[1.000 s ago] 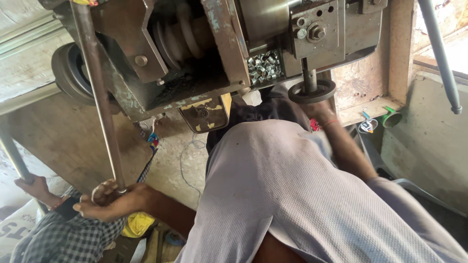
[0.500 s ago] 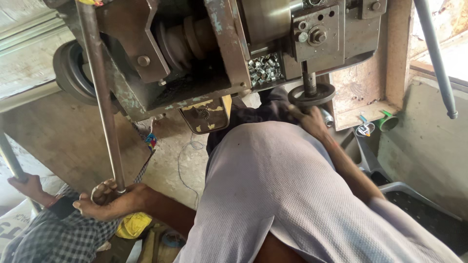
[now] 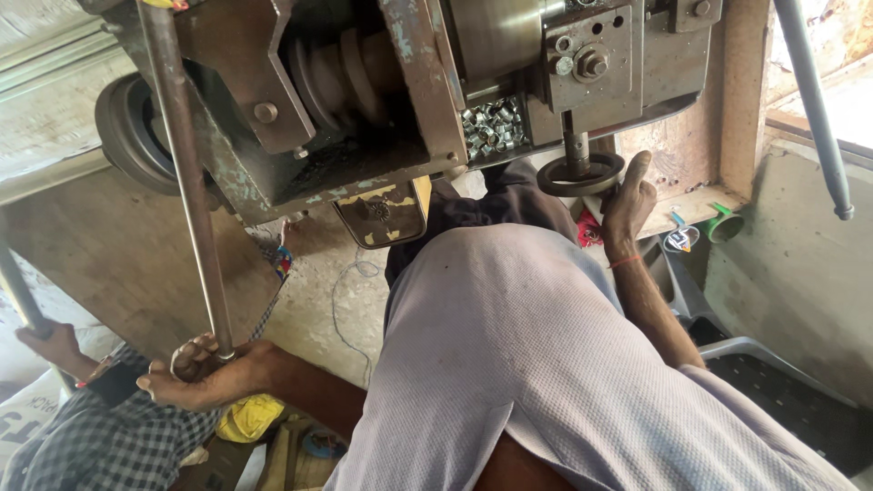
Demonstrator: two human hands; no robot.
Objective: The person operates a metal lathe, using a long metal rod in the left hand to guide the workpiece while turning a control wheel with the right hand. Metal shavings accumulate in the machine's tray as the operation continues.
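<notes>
The long steel lever [image 3: 186, 191] slants down from the machine [image 3: 400, 82] to the left hand [image 3: 195, 375], whose fingers curl around its bottom end. The right hand [image 3: 629, 195] clasps the small handwheel [image 3: 580, 175], well apart.

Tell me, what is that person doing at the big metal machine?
The person leans over a grey metal machine. Their left hand grips the lower end of a long steel rod, and their right hand rests against a small round handwheel. A heap of small shiny metal pieces lies in the machine. At the far left, another person's hand holds a second bar.
</notes>
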